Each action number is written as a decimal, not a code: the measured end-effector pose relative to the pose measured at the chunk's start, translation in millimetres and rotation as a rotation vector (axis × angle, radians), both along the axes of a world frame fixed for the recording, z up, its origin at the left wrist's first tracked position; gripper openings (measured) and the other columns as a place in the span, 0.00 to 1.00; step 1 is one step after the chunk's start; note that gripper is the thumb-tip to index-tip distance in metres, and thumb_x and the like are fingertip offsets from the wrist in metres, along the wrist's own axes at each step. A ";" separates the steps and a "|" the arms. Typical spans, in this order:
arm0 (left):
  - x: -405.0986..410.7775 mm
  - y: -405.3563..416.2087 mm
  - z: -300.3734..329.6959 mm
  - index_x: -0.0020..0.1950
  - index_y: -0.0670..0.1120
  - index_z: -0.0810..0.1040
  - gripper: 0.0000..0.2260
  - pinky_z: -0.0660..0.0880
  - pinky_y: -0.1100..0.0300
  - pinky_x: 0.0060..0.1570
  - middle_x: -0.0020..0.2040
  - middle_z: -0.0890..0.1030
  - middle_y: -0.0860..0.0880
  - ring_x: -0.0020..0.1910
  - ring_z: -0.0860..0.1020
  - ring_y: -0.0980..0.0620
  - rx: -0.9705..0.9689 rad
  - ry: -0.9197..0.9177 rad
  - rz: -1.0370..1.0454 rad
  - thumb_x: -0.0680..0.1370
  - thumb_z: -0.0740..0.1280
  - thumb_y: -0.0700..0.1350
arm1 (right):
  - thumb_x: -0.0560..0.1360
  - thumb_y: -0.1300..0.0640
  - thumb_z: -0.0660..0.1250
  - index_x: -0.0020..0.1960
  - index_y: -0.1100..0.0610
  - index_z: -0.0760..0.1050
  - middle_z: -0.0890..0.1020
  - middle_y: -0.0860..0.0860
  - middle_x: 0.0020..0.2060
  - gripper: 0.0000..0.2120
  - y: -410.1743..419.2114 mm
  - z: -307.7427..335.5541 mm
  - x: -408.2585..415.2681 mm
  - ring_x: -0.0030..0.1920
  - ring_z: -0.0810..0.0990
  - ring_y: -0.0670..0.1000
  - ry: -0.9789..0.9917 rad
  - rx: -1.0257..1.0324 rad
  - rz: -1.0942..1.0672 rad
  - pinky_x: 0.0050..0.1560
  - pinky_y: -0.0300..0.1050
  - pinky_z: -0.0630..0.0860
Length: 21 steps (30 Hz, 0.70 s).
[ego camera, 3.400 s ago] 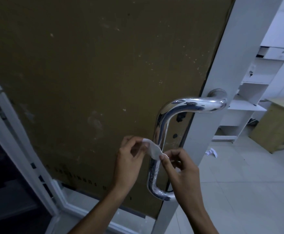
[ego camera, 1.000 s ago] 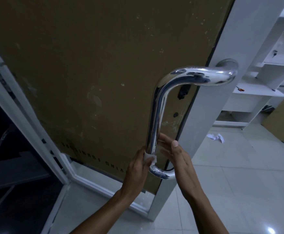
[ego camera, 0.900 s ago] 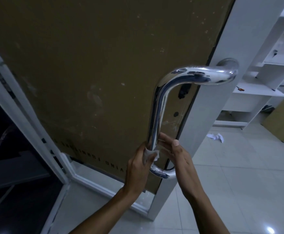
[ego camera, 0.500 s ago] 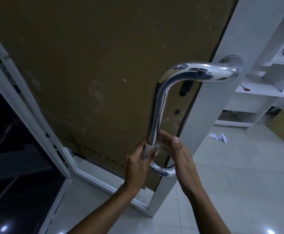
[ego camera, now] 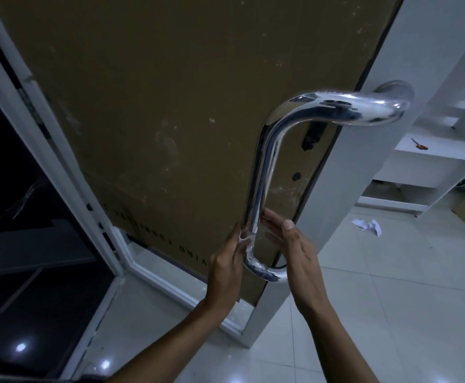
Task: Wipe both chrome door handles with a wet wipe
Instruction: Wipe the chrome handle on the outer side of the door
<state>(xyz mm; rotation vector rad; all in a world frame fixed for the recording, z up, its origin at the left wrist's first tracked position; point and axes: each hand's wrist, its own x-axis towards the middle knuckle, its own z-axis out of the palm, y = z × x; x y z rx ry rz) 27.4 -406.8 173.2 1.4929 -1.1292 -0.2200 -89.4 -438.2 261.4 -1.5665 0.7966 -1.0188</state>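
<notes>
One chrome door handle (ego camera: 261,172) stands on the white edge of a brown door (ego camera: 156,106); a second handle is not in view. My left hand (ego camera: 225,264) grips the lower part of the bar from the left. It presses a white wet wipe (ego camera: 243,236) against the bar, and only a sliver of the wipe shows. My right hand (ego camera: 294,250) is on the right side of the bar, with straight fingers touching it just above the bottom bend.
A white door frame (ego camera: 68,172) runs down the left with a dark opening beyond it. White shelving (ego camera: 433,161) stands at the right. A crumpled white paper (ego camera: 368,226) lies on the tiled floor (ego camera: 391,299).
Both hands have slid a little up the lower part of the bar. The wipe is now almost hidden under my left hand. The view has shifted slightly.
</notes>
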 end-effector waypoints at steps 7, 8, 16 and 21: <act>-2.8 4.0 -18.2 0.61 0.58 0.77 0.14 0.69 0.79 0.51 0.52 0.80 0.70 0.55 0.76 0.72 0.144 0.408 -0.084 0.79 0.59 0.56 | 0.80 0.42 0.51 0.64 0.46 0.77 0.81 0.40 0.59 0.21 0.5 -1.7 0.8 0.62 0.78 0.40 -0.010 0.000 -0.004 0.61 0.33 0.72; -0.6 4.3 -22.2 0.58 0.62 0.77 0.11 0.69 0.79 0.51 0.53 0.80 0.71 0.55 0.76 0.72 0.203 0.464 -0.116 0.79 0.58 0.56 | 0.80 0.42 0.50 0.64 0.47 0.77 0.81 0.41 0.60 0.22 0.3 -2.4 0.3 0.62 0.77 0.41 -0.007 -0.001 -0.002 0.63 0.35 0.72; 1.9 1.7 -29.5 0.64 0.46 0.77 0.14 0.72 0.60 0.63 0.63 0.80 0.48 0.63 0.77 0.53 0.287 0.926 -0.290 0.83 0.57 0.48 | 0.81 0.44 0.50 0.63 0.47 0.77 0.81 0.44 0.60 0.21 -0.4 -3.6 0.6 0.63 0.78 0.43 -0.025 0.000 -0.002 0.65 0.43 0.72; 2.3 1.0 -9.7 0.57 0.60 0.79 0.11 0.70 0.76 0.52 0.53 0.83 0.64 0.56 0.77 0.67 0.199 0.557 -0.166 0.79 0.59 0.56 | 0.81 0.43 0.50 0.64 0.49 0.77 0.82 0.42 0.60 0.22 -0.8 -5.4 1.2 0.63 0.78 0.43 -0.044 -0.008 -0.003 0.65 0.38 0.72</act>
